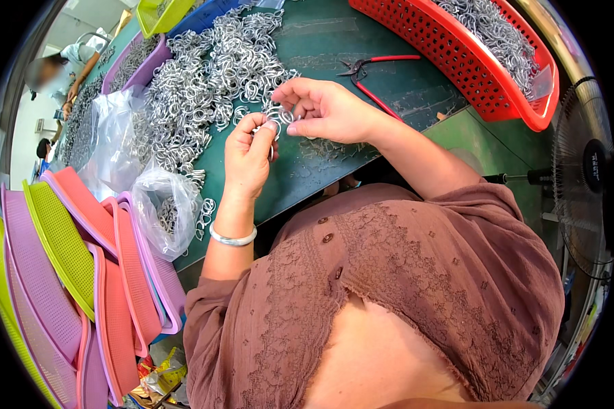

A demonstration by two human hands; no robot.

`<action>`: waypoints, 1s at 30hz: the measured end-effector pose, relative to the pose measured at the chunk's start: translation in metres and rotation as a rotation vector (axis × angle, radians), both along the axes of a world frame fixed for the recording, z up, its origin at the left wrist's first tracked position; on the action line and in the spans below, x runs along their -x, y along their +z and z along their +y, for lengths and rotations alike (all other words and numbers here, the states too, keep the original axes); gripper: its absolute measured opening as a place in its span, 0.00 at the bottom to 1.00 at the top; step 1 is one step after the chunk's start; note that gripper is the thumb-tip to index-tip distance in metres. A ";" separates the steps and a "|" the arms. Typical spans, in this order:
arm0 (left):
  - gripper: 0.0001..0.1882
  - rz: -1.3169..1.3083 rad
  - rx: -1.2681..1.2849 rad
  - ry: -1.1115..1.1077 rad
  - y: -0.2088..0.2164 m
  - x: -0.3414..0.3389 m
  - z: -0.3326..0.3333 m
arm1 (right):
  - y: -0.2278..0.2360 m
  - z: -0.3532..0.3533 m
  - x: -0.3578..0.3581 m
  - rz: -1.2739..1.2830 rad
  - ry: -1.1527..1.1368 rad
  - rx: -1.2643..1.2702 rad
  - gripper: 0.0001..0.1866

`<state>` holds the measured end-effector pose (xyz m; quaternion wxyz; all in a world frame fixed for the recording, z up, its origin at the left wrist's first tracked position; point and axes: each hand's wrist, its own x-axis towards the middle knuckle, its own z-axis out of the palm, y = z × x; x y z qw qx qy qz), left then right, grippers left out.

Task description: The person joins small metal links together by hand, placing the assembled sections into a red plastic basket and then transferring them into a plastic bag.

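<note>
Just in front of me, over the near edge of the table, my left hand [248,154] is closed with its thumb pressed on a few silvery metal rings [284,116]. My right hand [331,112] reaches in from the right with bent fingers around the other side of these rings; its fingertips are partly hidden. A large heap of similar metal rings [184,102] spreads beyond and left of my hands. Red-handled pliers [361,68] lie with jaws apart on the dark green tabletop [314,41], beyond my right hand.
A red perforated basket [450,58] of metal pieces stands at the far right. Clear plastic bags [160,211] and stacked colored baskets [54,273] crowd the left. A purple bin [140,65] sits farther back. A fan [587,170] stands at right. Another person [61,75] sits at far left.
</note>
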<state>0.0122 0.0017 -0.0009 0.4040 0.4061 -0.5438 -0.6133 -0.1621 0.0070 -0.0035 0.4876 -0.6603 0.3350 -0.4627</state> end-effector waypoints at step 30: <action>0.03 -0.264 0.470 0.193 0.003 0.001 -0.007 | 0.000 -0.002 -0.002 0.220 -0.268 0.600 0.06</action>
